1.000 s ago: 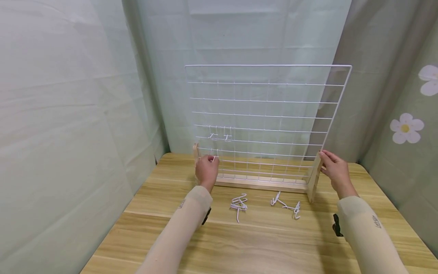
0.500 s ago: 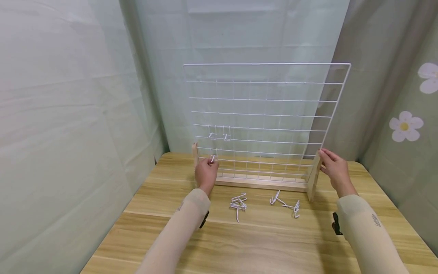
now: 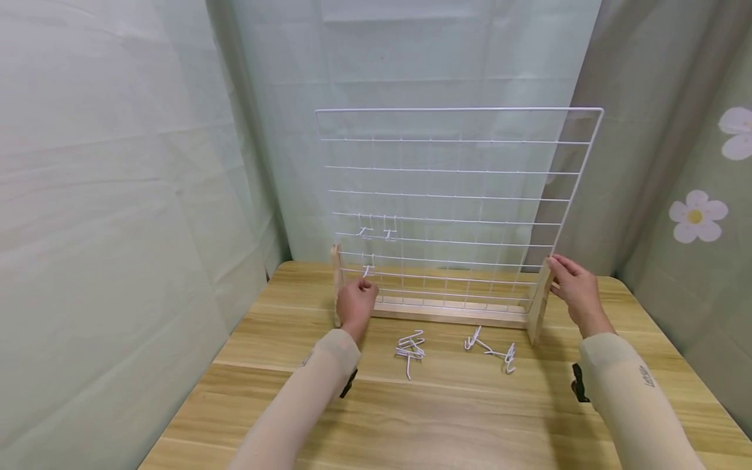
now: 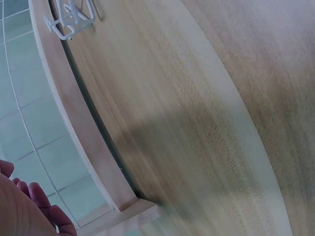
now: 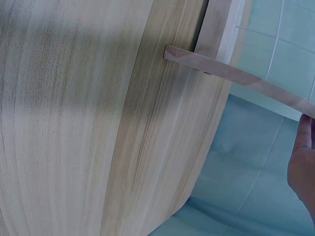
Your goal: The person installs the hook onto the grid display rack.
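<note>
A white wire grid panel (image 3: 446, 196) stands upright in a wooden base (image 3: 446, 313). Two white wire hooks hang side by side at its left, among them one hook (image 3: 390, 235). Lower down hangs another hook (image 3: 368, 269), just above the fingertips of my left hand (image 3: 356, 303). In the left wrist view the fingers (image 4: 38, 196) are loosely bent, and nothing shows between them. My right hand (image 3: 577, 294) pinches the top of the wooden side post (image 3: 539, 307) at the right end. Only part of that hand (image 5: 303, 167) shows in the right wrist view, against the post (image 5: 236, 73).
On the wooden table (image 3: 435, 418) in front of the base lie a tangled pile of white hooks (image 3: 410, 349) and, to its right, more loose hooks (image 3: 490, 351). Pale curtains (image 3: 147, 196) surround the table at the left, back and right.
My left hand has come down slightly from the lower hook, which it pinched a second ago and which now hangs on the grid by itself. The right hand has stayed on the post.
</note>
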The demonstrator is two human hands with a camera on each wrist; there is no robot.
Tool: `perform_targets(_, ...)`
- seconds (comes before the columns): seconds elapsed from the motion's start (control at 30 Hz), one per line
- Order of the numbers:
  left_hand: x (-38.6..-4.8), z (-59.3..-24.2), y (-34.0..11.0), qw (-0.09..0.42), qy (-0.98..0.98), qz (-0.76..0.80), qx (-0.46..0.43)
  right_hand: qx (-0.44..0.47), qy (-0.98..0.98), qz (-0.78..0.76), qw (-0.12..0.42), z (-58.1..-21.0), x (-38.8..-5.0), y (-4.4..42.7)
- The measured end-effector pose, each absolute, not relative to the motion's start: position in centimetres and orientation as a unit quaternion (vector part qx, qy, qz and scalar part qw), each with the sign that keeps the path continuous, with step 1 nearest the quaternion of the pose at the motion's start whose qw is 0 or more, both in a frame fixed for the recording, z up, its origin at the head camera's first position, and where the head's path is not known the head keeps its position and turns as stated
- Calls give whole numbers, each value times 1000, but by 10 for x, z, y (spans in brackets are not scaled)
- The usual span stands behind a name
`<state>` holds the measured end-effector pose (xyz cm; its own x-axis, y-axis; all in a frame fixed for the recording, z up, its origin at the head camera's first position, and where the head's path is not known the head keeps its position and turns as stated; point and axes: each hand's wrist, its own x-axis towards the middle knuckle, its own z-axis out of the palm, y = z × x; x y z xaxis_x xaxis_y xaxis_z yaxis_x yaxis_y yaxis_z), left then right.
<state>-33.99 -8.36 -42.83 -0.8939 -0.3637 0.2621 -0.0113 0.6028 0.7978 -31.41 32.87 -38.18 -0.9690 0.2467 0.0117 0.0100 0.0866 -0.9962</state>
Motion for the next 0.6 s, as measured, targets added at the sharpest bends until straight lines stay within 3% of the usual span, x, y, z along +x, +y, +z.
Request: perform_targets(0.6, -333, -438, -83, 193, -874, -438, 80, -92, -728, 674, 89, -383, -315, 329)
